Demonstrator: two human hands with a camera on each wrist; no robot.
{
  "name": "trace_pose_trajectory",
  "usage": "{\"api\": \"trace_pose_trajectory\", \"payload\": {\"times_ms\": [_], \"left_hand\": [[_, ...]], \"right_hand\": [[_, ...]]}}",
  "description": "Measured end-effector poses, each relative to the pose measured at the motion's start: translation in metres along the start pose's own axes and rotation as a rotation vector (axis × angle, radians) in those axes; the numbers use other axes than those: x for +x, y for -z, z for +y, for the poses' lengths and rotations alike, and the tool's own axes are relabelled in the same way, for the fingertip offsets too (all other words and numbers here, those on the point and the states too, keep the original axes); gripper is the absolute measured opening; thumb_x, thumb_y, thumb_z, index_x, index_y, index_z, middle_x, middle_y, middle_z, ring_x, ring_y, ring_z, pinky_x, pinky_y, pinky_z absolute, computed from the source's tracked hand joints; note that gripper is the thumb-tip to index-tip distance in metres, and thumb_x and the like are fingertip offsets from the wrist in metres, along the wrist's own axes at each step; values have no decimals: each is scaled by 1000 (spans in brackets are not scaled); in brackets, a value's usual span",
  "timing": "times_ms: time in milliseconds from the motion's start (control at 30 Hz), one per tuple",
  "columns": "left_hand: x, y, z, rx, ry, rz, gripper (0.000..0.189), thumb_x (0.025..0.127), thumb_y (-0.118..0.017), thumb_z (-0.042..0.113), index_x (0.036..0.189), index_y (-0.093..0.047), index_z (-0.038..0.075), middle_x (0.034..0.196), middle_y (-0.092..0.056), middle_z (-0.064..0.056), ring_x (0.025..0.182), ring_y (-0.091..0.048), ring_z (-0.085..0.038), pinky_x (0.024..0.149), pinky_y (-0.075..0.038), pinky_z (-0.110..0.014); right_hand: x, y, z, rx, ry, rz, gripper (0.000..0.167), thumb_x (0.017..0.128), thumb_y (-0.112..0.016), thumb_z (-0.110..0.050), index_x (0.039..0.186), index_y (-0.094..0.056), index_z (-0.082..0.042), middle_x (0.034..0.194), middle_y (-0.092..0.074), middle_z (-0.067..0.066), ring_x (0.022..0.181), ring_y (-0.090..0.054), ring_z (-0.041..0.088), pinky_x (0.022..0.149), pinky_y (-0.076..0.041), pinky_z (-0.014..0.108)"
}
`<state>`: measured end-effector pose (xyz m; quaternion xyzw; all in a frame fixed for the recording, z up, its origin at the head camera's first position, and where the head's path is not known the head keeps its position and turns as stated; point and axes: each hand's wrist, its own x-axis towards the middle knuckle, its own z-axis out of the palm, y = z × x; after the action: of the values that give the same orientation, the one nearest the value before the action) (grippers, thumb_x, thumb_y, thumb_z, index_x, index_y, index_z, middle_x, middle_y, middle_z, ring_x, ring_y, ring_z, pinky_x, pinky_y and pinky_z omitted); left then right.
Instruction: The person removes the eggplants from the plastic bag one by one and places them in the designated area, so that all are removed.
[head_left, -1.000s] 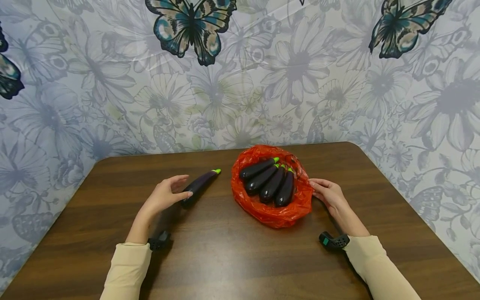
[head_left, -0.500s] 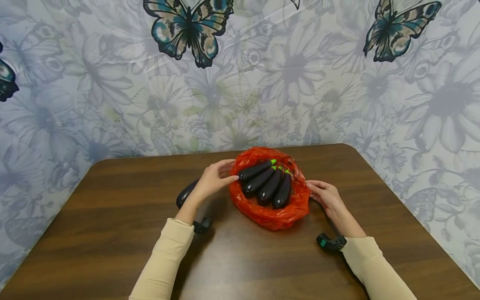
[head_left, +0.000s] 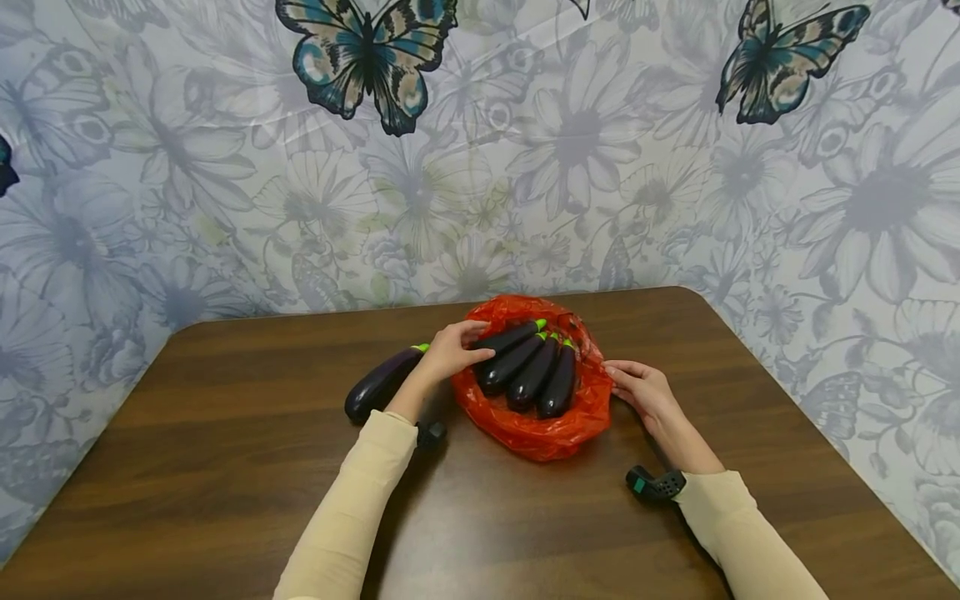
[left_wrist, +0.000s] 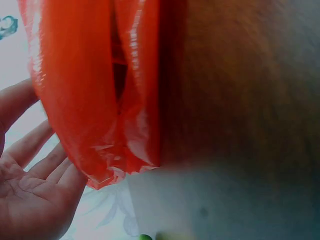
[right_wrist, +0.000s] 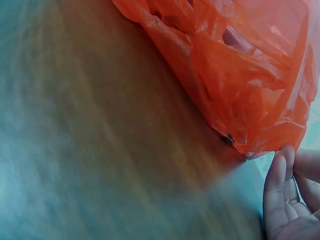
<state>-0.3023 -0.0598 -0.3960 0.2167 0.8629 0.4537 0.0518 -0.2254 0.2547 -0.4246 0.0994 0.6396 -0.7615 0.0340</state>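
A red plastic bag sits on the table with its mouth spread wide. Inside lie several dark eggplants with bright green stem ends, side by side. My left hand is over the bag's left rim, thumb and fingers apart, thumb tip by the blunt end of the nearest eggplant. In the left wrist view its fingers reach along the outside of the red plastic. My right hand pinches the bag's right edge between thumb and fingertips. One loose eggplant lies left of the bag, its stem partly behind my left hand.
The brown wooden table ends at a back edge near the wall. A pale flowered wall covering with large butterflies stands behind it. Each wrist wears a black strap, the right one showing a green patch.
My left hand has moved right, from the loose eggplant to the bag's left rim, leaving that eggplant on the table. The right hand stays at the bag's edge.
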Motion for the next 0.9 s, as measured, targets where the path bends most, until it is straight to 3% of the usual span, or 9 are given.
{"api": "trace_pose_trajectory", "payload": {"times_ms": [267, 600, 900], "left_hand": [[-1, -7, -5, 122, 30, 29, 47, 82, -72, 11, 125, -58, 1, 123, -58, -15, 113, -53, -30, 97, -39, -40], [-3, -7, -7, 147, 40, 58, 44, 83, -71, 14, 124, -61, 2, 124, -58, -15, 115, -51, -30, 97, -38, -42], [-10, 7, 3, 99, 37, 148, 37, 86, -69, 18, 119, -64, 1, 117, -62, -14, 108, -55, -31, 92, -42, -43]], "right_hand": [[1, 0, 0, -16, 2, 2, 12, 90, -62, -7, 89, -73, -12, 85, -66, -5, 73, -61, 6, 69, -51, 20], [2, -1, 2, -23, -10, 11, 18, 91, -60, -4, 84, -72, -16, 84, -66, -5, 70, -61, 6, 68, -52, 21], [1, -2, 0, -5, -6, 5, 16, 91, -61, -4, 85, -73, -14, 84, -67, -4, 70, -60, 6, 67, -51, 20]]}}
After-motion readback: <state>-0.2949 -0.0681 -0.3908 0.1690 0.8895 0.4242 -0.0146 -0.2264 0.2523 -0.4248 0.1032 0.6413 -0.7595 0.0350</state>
